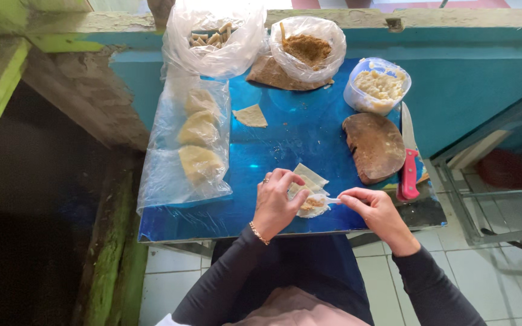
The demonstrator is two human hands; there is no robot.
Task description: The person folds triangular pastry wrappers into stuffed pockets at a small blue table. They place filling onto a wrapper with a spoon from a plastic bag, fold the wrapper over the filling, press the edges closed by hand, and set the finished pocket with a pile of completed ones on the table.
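My left hand rests on a thin pale dough wrapper lying on the blue table, fingers curled over its left edge. A ring and a bracelet are on this hand. My right hand pinches a small white plastic spoon, whose tip sits over a dab of brown filling on the wrapper. Both hands work close together near the table's front edge.
A long plastic bag of stacked wrappers lies at left, one loose triangular wrapper beside it. At the back stand a bag of fried pieces, a bag of brown filling, a tub of yellowish mash. A wooden board and red-handled knife lie right.
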